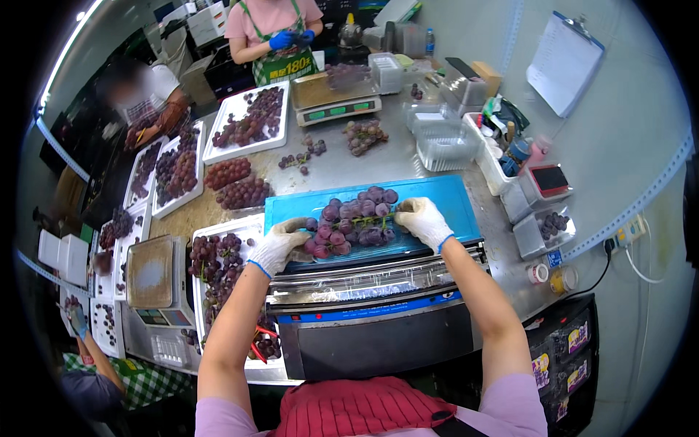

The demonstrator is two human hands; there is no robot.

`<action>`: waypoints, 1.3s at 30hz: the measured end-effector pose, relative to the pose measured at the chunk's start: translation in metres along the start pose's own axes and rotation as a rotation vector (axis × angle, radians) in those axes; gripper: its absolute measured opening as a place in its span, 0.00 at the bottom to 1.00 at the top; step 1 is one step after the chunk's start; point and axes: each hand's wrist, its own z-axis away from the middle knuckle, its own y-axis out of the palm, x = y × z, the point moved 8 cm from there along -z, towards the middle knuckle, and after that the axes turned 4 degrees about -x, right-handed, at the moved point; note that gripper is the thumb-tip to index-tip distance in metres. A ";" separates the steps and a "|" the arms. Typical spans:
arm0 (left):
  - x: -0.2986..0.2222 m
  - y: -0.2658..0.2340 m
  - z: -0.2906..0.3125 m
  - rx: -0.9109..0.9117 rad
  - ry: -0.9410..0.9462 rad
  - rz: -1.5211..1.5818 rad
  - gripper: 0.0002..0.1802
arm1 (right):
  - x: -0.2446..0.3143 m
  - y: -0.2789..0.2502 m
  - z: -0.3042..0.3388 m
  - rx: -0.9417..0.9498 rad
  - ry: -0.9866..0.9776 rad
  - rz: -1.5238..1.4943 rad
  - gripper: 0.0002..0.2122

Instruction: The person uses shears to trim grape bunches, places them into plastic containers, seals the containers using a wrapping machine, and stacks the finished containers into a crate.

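Note:
A bunch of purple-red grapes with green stems lies over the blue top plate of a film-wrapping machine. At its left end, my left hand, in a white glove, curls its fingers around the edge. My right hand, gloved alike, closes on the opposite end. Whether a clear tray sits under the grapes, I cannot tell. Nearer to me, shiny clear film stretches across the machine, above its dark front panel.
White trays of grapes and a scale are on my left. Another scale stands beyond the machine. Clear punnets and a white bin sit at right. Co-workers work around the table. Red-handled scissors lie beside the machine.

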 end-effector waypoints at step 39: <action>-0.004 0.016 0.033 -0.051 0.224 -0.404 0.48 | 0.000 -0.007 0.011 0.111 0.032 0.088 0.08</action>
